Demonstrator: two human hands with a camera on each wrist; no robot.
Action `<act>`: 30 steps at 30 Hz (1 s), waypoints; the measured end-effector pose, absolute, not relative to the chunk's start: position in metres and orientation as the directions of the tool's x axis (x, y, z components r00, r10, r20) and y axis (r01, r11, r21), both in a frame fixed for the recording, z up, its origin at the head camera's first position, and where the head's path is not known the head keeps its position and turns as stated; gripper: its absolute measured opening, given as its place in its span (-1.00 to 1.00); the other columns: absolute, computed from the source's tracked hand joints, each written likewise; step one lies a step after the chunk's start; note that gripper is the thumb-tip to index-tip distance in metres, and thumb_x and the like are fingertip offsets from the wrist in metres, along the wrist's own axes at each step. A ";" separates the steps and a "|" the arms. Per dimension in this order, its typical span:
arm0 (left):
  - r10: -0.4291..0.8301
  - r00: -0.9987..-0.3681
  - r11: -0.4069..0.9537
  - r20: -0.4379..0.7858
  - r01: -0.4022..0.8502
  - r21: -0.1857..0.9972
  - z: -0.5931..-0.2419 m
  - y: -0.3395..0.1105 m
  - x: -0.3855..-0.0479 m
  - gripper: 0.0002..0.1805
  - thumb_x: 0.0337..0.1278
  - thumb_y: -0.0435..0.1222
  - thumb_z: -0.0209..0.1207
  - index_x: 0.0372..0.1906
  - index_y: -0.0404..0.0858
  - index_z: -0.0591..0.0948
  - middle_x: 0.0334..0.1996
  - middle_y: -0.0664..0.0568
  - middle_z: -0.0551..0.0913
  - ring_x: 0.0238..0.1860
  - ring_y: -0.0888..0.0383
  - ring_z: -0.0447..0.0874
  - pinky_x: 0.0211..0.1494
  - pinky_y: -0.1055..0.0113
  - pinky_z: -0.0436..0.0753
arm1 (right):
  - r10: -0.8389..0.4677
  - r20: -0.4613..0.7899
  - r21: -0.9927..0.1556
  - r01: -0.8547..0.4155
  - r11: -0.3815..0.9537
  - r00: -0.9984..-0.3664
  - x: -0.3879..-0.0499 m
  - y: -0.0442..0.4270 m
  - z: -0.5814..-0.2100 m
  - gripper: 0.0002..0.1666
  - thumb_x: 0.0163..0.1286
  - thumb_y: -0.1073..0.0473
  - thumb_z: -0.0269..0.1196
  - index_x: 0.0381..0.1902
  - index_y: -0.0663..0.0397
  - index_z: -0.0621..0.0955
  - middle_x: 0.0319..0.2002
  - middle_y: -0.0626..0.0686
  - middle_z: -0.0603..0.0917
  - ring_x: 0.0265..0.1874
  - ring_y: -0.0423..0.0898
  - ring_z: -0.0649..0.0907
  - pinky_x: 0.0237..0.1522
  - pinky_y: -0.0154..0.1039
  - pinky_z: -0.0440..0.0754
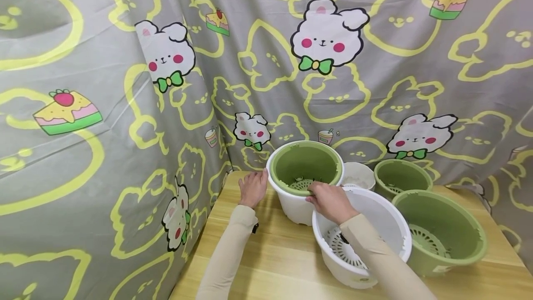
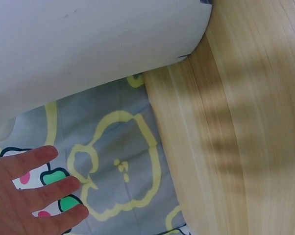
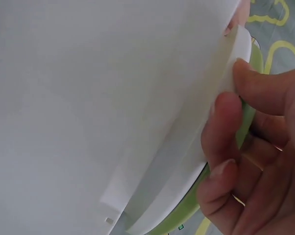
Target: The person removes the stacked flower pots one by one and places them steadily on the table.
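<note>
A green plant pot (image 1: 306,165) sits inside a white plant pot (image 1: 293,205) on the wooden table. My right hand (image 1: 333,202) grips the near right part of the green pot's rim; in the right wrist view its thumb (image 3: 255,85) lies against the white rim (image 3: 186,181), with the green edge (image 3: 189,203) behind it. At the left side of the white pot, my left hand (image 1: 254,188) is by the rim. The left wrist view has its fingers (image 2: 49,188) straight and spread below the pot's white wall (image 2: 88,44).
A larger white pot (image 1: 354,272) with a slotted bottom stands under my right forearm. Two more green pots (image 1: 454,226) are to the right, one behind the other. A small white pot (image 1: 359,175) stands at the back. Patterned grey cloth (image 1: 275,59) surrounds the table (image 1: 270,263).
</note>
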State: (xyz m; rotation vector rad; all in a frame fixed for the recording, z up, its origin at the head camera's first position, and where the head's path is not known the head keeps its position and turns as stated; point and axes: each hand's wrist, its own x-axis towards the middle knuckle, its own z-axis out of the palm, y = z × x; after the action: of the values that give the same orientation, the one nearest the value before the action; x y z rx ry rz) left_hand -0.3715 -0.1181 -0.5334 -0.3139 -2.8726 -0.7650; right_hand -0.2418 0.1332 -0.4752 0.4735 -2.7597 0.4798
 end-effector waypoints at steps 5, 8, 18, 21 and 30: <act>0.162 -0.966 0.850 0.199 0.239 0.469 -0.533 -0.118 -0.372 -0.12 0.59 0.27 -0.61 0.32 -0.07 0.63 0.33 -0.21 0.59 0.40 -0.38 0.42 0.51 -0.48 -0.01 | -0.261 0.369 -0.255 -0.367 0.894 -0.892 -0.241 0.132 -0.476 -0.73 0.31 0.06 0.47 -0.47 -0.07 0.59 -0.41 -0.07 0.69 -0.58 -0.10 0.59 -0.57 -0.16 0.51; 0.164 -0.966 0.854 0.199 0.241 0.462 -0.533 -0.118 -0.371 -0.12 0.59 0.26 -0.61 0.33 -0.06 0.63 0.33 -0.21 0.59 0.40 -0.38 0.42 0.51 -0.49 0.01 | -0.250 0.386 -0.249 -0.362 0.899 -0.888 -0.240 0.131 -0.477 -0.75 0.28 0.06 0.48 -0.44 -0.04 0.62 -0.39 -0.05 0.71 -0.58 -0.10 0.60 -0.57 -0.17 0.52; 0.161 -0.967 0.860 0.198 0.236 0.452 -0.535 -0.120 -0.373 -0.12 0.59 0.27 -0.62 0.32 -0.06 0.63 0.33 -0.20 0.60 0.40 -0.37 0.43 0.49 -0.50 0.01 | -0.167 0.439 -0.304 -0.321 0.897 -0.883 -0.239 0.128 -0.475 -0.73 0.11 0.04 0.59 -0.36 0.00 0.72 -0.32 0.01 0.79 -0.50 -0.04 0.70 -0.48 -0.10 0.61; 0.153 -0.969 0.859 0.194 0.228 0.459 -0.536 -0.121 -0.373 -0.13 0.59 0.26 -0.60 0.31 -0.07 0.64 0.33 -0.19 0.60 0.41 -0.35 0.43 0.49 -0.50 0.02 | -0.142 0.441 -0.340 -0.311 0.888 -0.886 -0.239 0.129 -0.475 -0.67 0.07 0.02 0.61 -0.27 0.03 0.78 -0.28 0.03 0.81 -0.40 0.01 0.76 -0.38 -0.03 0.67; 0.191 -0.954 0.816 0.232 0.285 0.502 -0.533 -0.118 -0.374 -0.25 0.67 0.15 -0.48 0.33 -0.15 0.61 0.30 -0.19 0.63 0.35 -0.30 0.52 0.41 -0.38 0.29 | -0.089 0.430 -0.489 -0.315 0.813 -0.898 -0.242 0.134 -0.473 -0.69 0.17 0.16 0.56 -0.15 0.19 0.79 -0.20 0.14 0.81 -0.20 0.13 0.79 -0.10 0.10 0.73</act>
State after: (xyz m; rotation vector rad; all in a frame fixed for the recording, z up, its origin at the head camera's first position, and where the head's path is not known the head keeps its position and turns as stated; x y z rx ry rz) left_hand -0.3740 -0.1177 -0.5331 -0.3740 -2.8293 -0.8229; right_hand -0.2423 0.1337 -0.4726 0.3031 -2.6067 0.7994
